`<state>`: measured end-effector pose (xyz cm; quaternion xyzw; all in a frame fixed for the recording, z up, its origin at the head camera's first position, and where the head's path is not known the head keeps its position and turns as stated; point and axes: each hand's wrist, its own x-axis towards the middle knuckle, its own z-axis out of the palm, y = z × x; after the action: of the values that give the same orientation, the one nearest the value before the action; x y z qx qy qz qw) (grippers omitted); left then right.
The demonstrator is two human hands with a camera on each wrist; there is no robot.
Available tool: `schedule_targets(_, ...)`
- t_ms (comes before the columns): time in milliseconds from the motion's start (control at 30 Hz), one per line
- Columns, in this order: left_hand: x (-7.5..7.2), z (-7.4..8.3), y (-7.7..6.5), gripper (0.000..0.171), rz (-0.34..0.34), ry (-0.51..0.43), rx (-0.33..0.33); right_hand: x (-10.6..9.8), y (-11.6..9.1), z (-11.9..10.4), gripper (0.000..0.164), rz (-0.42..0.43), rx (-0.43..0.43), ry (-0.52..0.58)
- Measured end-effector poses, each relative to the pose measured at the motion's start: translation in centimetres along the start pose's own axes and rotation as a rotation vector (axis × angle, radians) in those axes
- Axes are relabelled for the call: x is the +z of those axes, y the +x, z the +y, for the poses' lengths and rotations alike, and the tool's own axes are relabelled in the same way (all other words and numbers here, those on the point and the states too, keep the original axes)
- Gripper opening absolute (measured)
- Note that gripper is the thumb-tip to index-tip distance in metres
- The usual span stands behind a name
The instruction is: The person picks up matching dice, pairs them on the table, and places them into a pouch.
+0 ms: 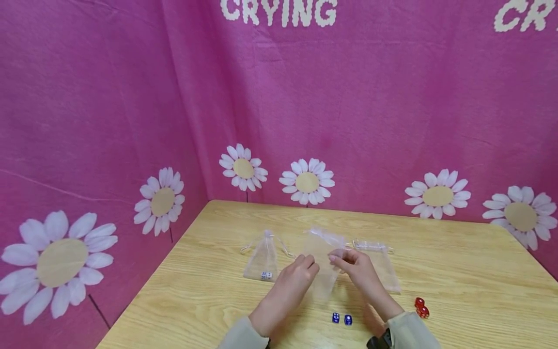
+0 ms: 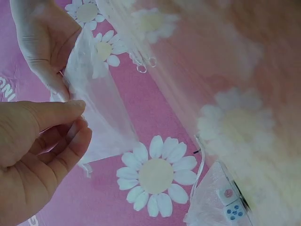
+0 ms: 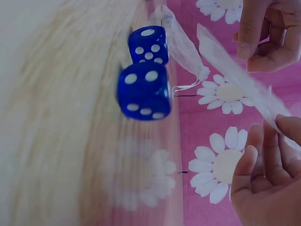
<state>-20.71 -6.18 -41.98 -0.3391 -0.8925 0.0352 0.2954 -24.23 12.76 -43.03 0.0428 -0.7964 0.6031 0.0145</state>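
A sheer white drawstring pouch (image 1: pixel 324 271) is between my two hands above the table. My right hand (image 1: pixel 359 269) pinches its side between thumb and fingers, as the right wrist view also shows. Close to the pouch's opposite side is my left hand (image 1: pixel 298 276), its fingers loosely bent; a gap shows between these fingertips and the pouch in the right wrist view. Two blue dice (image 1: pixel 342 319) lie on the table below the hands. To the left, another sheer pouch (image 1: pixel 263 259) holds white dice (image 1: pixel 267 275).
A third sheer pouch (image 1: pixel 385 266) lies flat behind my right hand. Red dice (image 1: pixel 421 308) sit to the right on the wooden table (image 1: pixel 471 271). A pink cloth (image 1: pixel 370 111) with daisies hangs behind and along the left of the table.
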Motion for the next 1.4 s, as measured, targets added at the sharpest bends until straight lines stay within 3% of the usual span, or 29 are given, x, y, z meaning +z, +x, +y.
schedule_targets(100,0.0,0.0,0.0,0.012,-0.006,-0.085,-0.028,-0.2,-0.1,0.2,0.024,0.016,-0.039,-0.006)
schedule_targets(200,-0.1,-0.3,0.0,0.008,0.009,-0.235,-0.093,-0.4,-0.3,0.4,0.020,0.028,-0.107,-0.050)
schedule_targets(300,-0.5,-0.8,0.2,0.007,0.075,-0.454,-0.193,-0.6,-0.5,0.7,0.016,0.061,-0.219,-0.128)
schedule_targets(400,-1.0,-1.4,0.6,0.010,0.197,-0.646,-0.300,-0.7,-0.6,0.9,0.011,0.112,-0.355,-0.207)
schedule_targets(500,-1.3,-2.1,1.0,0.017,0.305,-0.776,-0.395,-0.8,-0.5,1.2,0.006,0.161,-0.478,-0.279)
schedule_targets(567,-1.4,-2.6,1.2,0.021,0.327,-0.834,-0.434,-0.8,-0.4,1.4,0.010,0.183,-0.550,-0.320)
schedule_targets(633,-1.4,-3.0,1.1,0.024,0.296,-0.875,-0.457,-0.9,-0.3,1.5,0.014,0.192,-0.607,-0.345)
schedule_targets(800,-1.2,-3.5,0.8,0.016,0.152,-0.893,-0.456,-1.3,-0.2,1.7,0.018,0.150,-0.693,-0.366)
schedule_targets(900,-1.1,-3.7,0.7,0.010,0.110,-0.877,-0.429,-1.5,-0.2,1.8,0.017,0.091,-0.717,-0.373)
schedule_targets(1100,-1.0,-3.6,0.6,0.008,0.092,-0.853,-0.377,-2.2,-0.6,1.8,0.034,-0.014,-0.703,-0.392)
schedule_targets(1267,-1.0,-3.5,0.6,0.008,0.097,-0.846,-0.369,-3.0,-1.0,1.3,0.058,0.016,-0.769,-0.386)
schedule_targets(1400,-0.8,-3.6,0.6,0.007,0.098,-0.852,-0.362,-3.4,-1.1,1.2,0.053,0.045,-0.859,-0.391)
